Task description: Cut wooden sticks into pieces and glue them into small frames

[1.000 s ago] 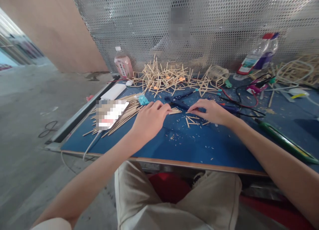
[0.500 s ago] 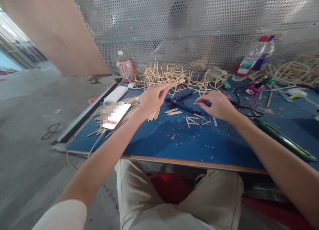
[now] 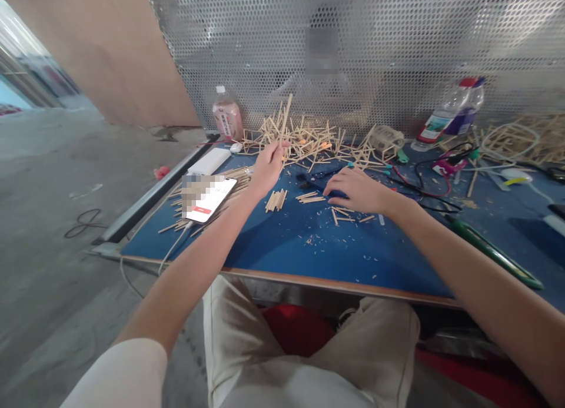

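Observation:
My left hand [image 3: 268, 165] is closed around a thin wooden stick [image 3: 287, 113], which points up and away in front of the stick pile. My right hand [image 3: 358, 190] hovers or rests palm-down over a dark blue hand tool [image 3: 311, 179] resembling pliers, its fingers somewhat spread and partly hiding the handles. Whether the fingers touch the tool is hard to tell. Short cut sticks lie in small groups: one bundle [image 3: 276, 200] below my left hand, another [image 3: 311, 198] beside the tool, and loose pieces [image 3: 344, 215] under my right hand.
A tangled pile of sticks [image 3: 309, 131] lies against the perforated metal panel [image 3: 265, 37]. At left are a phone [image 3: 216, 202] on long sticks, a white box [image 3: 209, 161] and a pink-labelled bottle [image 3: 228, 119]. Bottles [image 3: 435, 122], cables and a green tool [image 3: 494, 252] occupy the right.
The stick in my left hand has swung from nearly level to upright. My right hand has moved left onto the tool, and the small piece at its fingertips no longer shows there.

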The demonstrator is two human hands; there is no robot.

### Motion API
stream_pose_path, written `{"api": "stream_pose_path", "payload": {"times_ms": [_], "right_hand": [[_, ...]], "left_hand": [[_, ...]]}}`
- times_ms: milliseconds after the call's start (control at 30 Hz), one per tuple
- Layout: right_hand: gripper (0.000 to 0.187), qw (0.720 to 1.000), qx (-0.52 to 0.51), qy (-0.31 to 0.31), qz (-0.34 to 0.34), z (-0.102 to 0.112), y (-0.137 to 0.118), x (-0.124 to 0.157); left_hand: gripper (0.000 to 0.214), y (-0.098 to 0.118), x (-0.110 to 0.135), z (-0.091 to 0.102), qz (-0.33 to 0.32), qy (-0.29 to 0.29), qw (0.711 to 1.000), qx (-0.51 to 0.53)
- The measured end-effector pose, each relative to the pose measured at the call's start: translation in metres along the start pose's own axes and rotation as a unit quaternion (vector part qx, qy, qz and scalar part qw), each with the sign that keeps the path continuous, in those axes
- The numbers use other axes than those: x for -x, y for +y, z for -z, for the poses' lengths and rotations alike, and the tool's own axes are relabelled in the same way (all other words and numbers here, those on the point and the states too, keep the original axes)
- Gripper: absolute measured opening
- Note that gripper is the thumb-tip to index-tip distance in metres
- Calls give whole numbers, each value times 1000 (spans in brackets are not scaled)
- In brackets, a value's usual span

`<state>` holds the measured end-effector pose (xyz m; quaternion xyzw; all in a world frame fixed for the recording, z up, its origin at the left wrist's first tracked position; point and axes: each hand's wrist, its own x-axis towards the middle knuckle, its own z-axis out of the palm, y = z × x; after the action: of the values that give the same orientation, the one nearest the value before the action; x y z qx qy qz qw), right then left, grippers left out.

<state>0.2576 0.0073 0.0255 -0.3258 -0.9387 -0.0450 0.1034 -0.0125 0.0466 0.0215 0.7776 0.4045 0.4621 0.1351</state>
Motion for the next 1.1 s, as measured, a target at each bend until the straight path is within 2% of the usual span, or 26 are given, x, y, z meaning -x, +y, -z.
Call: {"api": "stream_pose_path", "payload": {"times_ms": [133,300,433,533,633,867,967,1033,1100], "right_hand": [[17,999,11,-42,-18,-1,-9,-25],[17,995,-35,-71,-54,-7,-17,-31],[16,996,-56,-37,-65,-13,-18,-25],[16,996,-55,-12,-67,-15,-17,-22],[17,995,-66,-17,-69,-18,-14,-21],[19,996,-76,-20,-44,-29,-6,-22],[19,994,-101,12,-33,-25,-10,-22],[19,989,-129,57,-42,-19,-15,-23],[17,975,-168,118,-79,-13,-22,-25]], "left_hand": [[54,8,6,-9,22,17,995,97],[46,10,9,-15,48,30,994,93],[31,9,10,-20,36,53,987,146],[29,12,11,-21,50,49,975,209],[30,14,11,-21,85,38,964,248],[23,12,10,-25,121,23,922,368],[30,17,10,-22,143,18,921,361],[36,21,11,-21,147,23,922,357],[37,23,11,-21,153,27,918,365]]}}
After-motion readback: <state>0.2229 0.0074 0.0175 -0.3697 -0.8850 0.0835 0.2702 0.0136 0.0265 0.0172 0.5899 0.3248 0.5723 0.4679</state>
